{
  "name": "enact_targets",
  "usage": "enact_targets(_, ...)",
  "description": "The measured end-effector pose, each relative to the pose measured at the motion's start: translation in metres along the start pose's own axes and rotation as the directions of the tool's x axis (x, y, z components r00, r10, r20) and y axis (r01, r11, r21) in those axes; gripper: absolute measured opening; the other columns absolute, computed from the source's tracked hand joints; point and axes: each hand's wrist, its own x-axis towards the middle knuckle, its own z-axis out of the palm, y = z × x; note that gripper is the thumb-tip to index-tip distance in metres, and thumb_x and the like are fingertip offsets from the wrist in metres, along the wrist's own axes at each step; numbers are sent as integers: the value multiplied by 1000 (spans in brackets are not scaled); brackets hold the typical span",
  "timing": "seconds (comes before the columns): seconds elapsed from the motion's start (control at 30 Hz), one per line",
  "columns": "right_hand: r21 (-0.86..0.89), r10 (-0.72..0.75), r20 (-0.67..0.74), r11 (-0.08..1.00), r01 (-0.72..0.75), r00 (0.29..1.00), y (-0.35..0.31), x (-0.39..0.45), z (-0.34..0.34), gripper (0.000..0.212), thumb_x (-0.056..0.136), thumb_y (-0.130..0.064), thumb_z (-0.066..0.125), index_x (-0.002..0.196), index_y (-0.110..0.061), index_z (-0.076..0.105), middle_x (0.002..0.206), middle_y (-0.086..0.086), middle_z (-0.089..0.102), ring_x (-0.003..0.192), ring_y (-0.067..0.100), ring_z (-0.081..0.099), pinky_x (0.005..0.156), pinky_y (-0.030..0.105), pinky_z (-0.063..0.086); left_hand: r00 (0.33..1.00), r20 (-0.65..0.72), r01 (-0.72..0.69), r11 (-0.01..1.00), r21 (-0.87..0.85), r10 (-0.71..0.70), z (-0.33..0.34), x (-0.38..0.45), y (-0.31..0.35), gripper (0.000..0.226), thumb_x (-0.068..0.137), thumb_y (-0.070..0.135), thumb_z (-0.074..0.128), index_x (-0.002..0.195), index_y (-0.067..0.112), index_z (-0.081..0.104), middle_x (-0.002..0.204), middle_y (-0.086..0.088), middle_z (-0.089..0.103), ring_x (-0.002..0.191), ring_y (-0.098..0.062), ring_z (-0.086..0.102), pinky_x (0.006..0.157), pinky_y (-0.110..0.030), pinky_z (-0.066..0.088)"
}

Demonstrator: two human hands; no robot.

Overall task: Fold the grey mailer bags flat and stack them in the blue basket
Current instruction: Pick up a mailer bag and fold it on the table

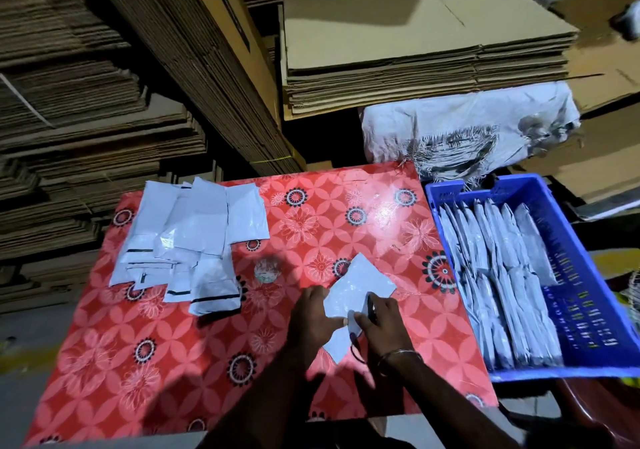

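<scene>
On the red floral table [166, 362], both hands pinch one grey mailer bag [360, 284].
Left hand [313, 313] and right hand [382, 320] grip its near edge; unfolded bags [194, 230] lie far-left, folded ones fill the blue basket [588, 275] right.

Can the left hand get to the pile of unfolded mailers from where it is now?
Probably yes: the pile lies up-left of the left hand with only bare tablecloth between, though it first has to let go of the mailer.
</scene>
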Motion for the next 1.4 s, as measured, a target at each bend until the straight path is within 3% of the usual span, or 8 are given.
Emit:
enact_targets(0.17,119,40,-70,992,-31,997,-1,-3,2,27,86,-44,60,73,-33,39,82,0,36,76,16,37,65,24,30,997,-16,75,980,-186,-80,-6,-17,13,44,74,34,85,102,21,54,97,6,61,92,-24,61,72,-34,43)
enact_targets(0.4,383,81,-119,923,-29,990,-11,-11,-5,37,88,-41,64,67,-21,41,78,2,36,71,16,39,64,30,36,997,-78,-21,937,-348,-7,-10,-45,46,34,73,32,85,90,29,56,93,10,64,88,-12,62,74,-29,48)
enact_targets(0.63,575,154,-141,817,-46,978,-24,-19,-18,39,92,-38,63,84,-1,50,89,13,44,67,15,47,56,22,43,990,-83,-134,909,-396,110,-21,-58,68,34,75,32,78,107,31,65,89,17,67,90,-7,66,80,-34,55)
enact_targets(0.87,628,231,-164,774,-79,959,53,7,-12,75,71,-84,66,133,-42,56,136,8,58,123,22,61,106,55,48,971,-20,-213,829,-517,237,-13,-71,74,32,72,37,72,103,34,65,94,18,74,87,-2,71,79,-40,59)
enact_targets(0.97,659,234,-179,750,-60,955,8,-33,-32,71,75,-73,71,134,-37,57,136,0,62,129,21,58,110,50,45,964,4,-220,807,-547,265,-9,-80,80,28,76,31,75,103,33,66,95,18,74,89,-1,71,82,-38,59)
enact_targets(1.13,699,243,-199,714,-36,950,-27,-63,-56,12,92,-34,67,104,-32,68,93,-4,74,85,16,70,77,31,52,953,86,-182,775,-605,291,-4,-89,94,38,73,22,79,98,46,63,98,15,74,91,0,69,83,-31,59)
enact_targets(1.3,707,291,-240,706,-39,926,-21,-54,-70,33,91,-33,68,122,-25,61,107,1,69,94,12,66,79,26,52,919,255,-53,734,-677,301,10,-82,97,55,68,24,88,112,40,61,118,5,69,111,-16,67,99,-33,54)
enact_targets(1.4,714,304,-232,698,-51,924,-7,-44,-89,65,79,-42,73,139,-24,54,130,6,64,109,15,64,94,30,49,883,353,11,736,-677,311,18,-78,108,60,75,13,89,126,25,59,121,10,63,106,4,64,95,-17,50)
